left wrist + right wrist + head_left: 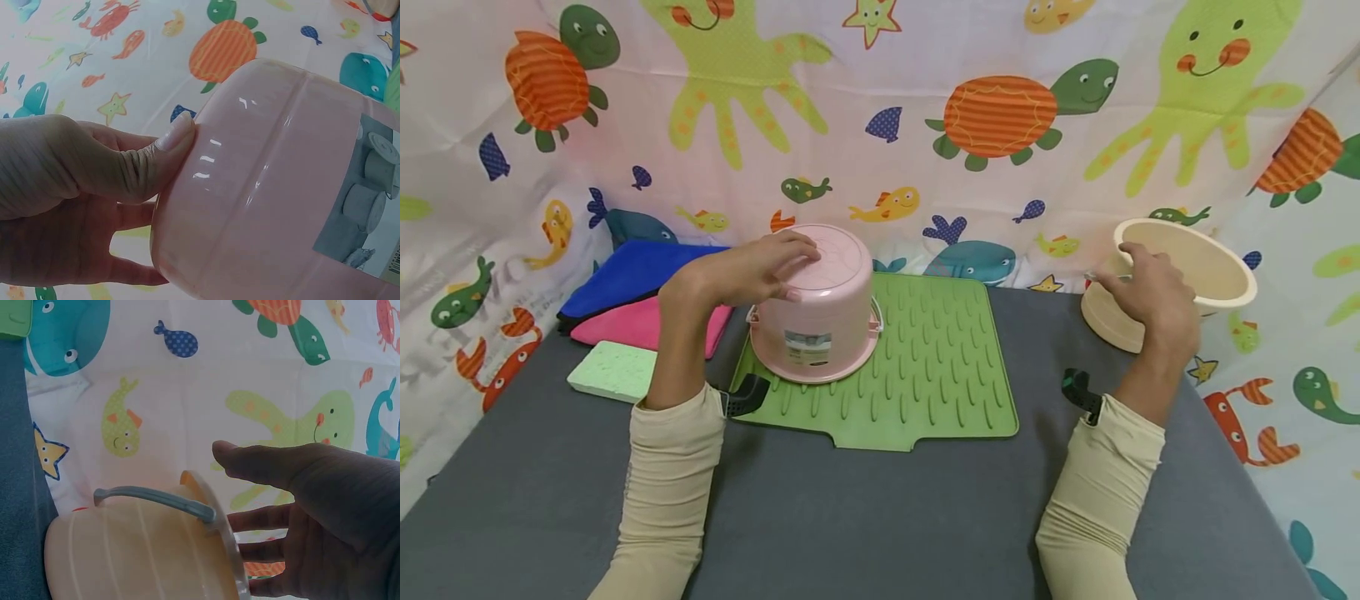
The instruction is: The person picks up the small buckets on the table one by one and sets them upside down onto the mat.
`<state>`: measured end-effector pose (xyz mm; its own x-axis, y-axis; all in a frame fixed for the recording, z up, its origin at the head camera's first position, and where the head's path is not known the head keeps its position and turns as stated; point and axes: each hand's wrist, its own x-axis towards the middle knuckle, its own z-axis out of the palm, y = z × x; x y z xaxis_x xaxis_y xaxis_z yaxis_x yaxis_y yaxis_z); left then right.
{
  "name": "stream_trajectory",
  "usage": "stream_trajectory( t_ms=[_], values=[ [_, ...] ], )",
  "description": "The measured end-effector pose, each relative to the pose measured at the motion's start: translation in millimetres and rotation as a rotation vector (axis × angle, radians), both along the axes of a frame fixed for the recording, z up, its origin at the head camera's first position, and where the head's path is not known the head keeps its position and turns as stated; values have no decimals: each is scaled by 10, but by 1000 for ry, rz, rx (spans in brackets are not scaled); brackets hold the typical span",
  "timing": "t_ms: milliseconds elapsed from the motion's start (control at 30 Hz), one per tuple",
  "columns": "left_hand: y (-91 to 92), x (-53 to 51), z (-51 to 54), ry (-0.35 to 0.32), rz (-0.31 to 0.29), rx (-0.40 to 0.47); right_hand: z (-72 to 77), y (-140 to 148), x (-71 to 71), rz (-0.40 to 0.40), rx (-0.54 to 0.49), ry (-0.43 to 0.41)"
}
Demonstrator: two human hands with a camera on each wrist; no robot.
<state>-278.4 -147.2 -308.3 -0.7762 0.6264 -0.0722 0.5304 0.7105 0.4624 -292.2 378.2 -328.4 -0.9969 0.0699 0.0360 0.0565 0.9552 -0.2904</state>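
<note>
A pink bucket (827, 325) stands upside down on a green ridged mat (940, 358), its rim downward and a label on its side. My left hand (748, 271) grips the upper edge of its base, thumb on the side wall and fingers across the base; the left wrist view shows the thumb (172, 140) against the plastic. A beige bucket (137, 550) with a grey handle stands at the right, mouth up. My right hand (1150, 292) is at its rim, fingers partly hidden behind the rim, thumb (262, 464) straight and apart from it.
Blue cloth (632, 271) and pink cloth (640, 322) lie folded at the left back. A pale green block, perhaps a sponge (613, 371), lies before them. A curtain with sea animals (880, 167) hangs behind the grey table (880, 517).
</note>
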Motion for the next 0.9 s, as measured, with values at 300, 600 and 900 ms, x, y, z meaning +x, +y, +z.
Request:
stream_trajectory(
  t_ms=[300,600,900],
  values=[
    [-1,-11,-14,-1,-17,9,-84,21,-50,-11,36,30],
    [-19,-43,-46,6,-17,26,-142,11,-66,-5,11,121],
    [-54,-46,-42,-31,15,76,-115,30,-50,28,-35,153]
  ],
)
